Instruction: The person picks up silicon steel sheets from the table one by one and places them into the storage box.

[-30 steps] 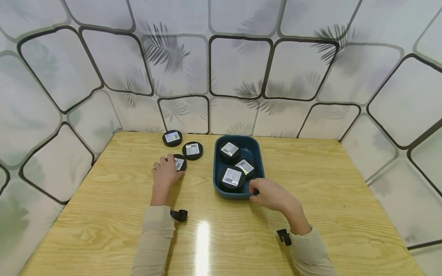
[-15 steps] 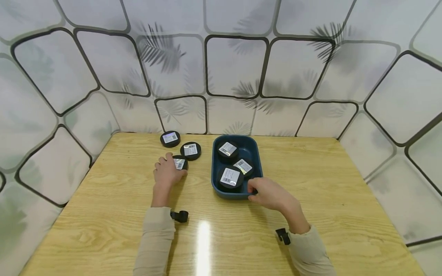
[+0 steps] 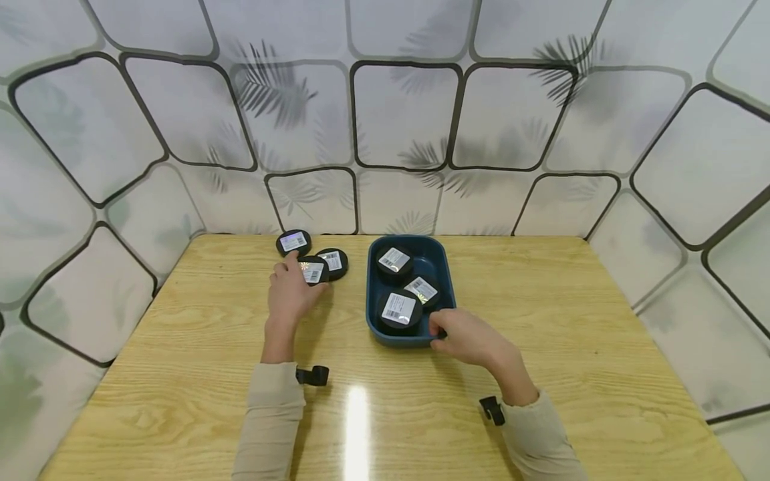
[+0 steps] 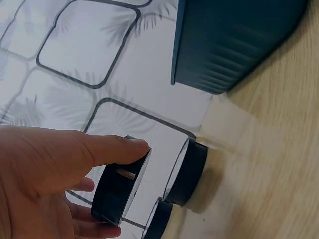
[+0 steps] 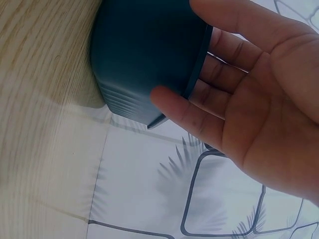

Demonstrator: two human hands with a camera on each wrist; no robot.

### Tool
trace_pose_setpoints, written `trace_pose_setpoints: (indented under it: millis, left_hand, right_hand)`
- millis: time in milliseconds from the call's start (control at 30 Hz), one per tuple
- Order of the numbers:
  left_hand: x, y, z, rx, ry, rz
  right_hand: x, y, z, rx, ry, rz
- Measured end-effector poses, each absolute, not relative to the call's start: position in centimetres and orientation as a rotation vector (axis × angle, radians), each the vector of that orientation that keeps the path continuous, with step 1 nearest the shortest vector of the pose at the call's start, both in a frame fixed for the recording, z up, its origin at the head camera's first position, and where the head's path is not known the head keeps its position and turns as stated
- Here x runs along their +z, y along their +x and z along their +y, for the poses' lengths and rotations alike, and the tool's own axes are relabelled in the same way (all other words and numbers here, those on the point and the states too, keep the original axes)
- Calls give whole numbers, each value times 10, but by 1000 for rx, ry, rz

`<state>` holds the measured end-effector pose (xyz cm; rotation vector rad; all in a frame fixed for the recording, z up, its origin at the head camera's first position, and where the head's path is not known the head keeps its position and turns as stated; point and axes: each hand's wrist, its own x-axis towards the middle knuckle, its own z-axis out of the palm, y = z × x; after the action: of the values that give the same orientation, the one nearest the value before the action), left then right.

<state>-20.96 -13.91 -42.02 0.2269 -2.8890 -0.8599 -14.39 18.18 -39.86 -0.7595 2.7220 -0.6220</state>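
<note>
My left hand [image 3: 289, 292] grips a round black flat container [image 3: 314, 270] with a white barcode label, thumb on one side and fingers on the other. In the left wrist view this container [image 4: 119, 186] is off the table. Just beyond it on the wood lie two similar containers, one near [image 3: 334, 261] and one farther back [image 3: 293, 242]. A dark blue bin [image 3: 442, 264] stands upright at the middle. My right hand [image 3: 472, 337] holds its near right rim, thumb outside and several fingers over the edge, as the right wrist view also shows on the bin wall [image 5: 144, 55].
Inside the bin are several-layered black containers: one at the back [image 3: 394, 259], one in the middle [image 3: 422, 290] and one at the front [image 3: 400, 309]. The wooden table [image 3: 210, 401] meets a patterned backdrop [image 3: 403, 113] behind and at both sides.
My left hand has raised the container off the table and shifted it slightly back, so it now overlaps its neighbour in the head view. The right hand stays on the bin's rim.
</note>
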Motion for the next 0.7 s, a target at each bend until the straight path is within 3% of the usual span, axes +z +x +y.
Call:
trace_pose_setpoints:
  millis: [700]
  left_hand:
    - [-403, -219, -98, -887, -134, -2801]
  right_hand:
    - [-399, -145, 181, -616, -751, 2724]
